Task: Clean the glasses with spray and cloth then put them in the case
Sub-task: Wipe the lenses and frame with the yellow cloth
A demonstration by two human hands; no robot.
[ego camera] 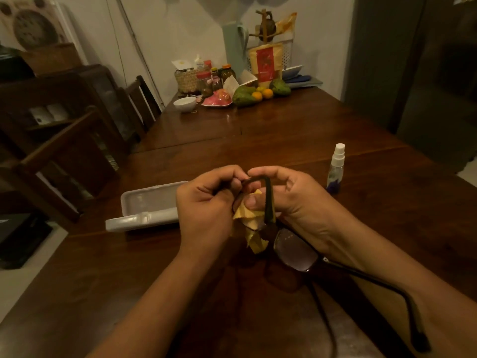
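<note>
Head view shows wiping underway: left hand and right hand pinch glasses and yellow cloth at centre, spray bottle at two o'clock, open case at nine o'clock awaiting them.

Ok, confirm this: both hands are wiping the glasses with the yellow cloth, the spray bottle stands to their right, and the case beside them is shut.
Not shut. The head view shows the case lying open left of the hands; the rest stands.
</note>
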